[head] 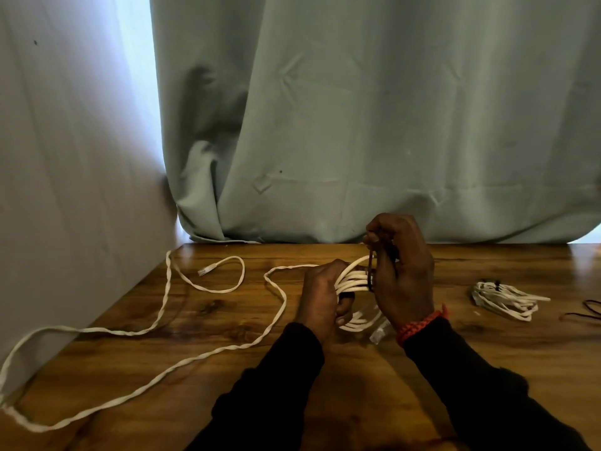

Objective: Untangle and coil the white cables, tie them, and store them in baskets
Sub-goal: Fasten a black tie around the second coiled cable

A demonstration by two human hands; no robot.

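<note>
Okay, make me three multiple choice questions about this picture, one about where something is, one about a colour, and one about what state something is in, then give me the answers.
1. Where does the already tied cable bundle lie?
A. On the table to the right of the hands
B. Against the left wall
C. In a basket

2. What colour is the bracelet on the right wrist?
A. Blue
B. Red-orange
C. White

3. What state is the coil in the hands in?
A. Fully tied and set down
B. Lying untouched
C. Held, with a dark tie being wrapped on

Answers: 1 A, it rests on the wooden table right of the right hand. 2 B, the braided band is red-orange. 3 C, the left hand grips the loops while the right hand pulls the dark tie.
</note>
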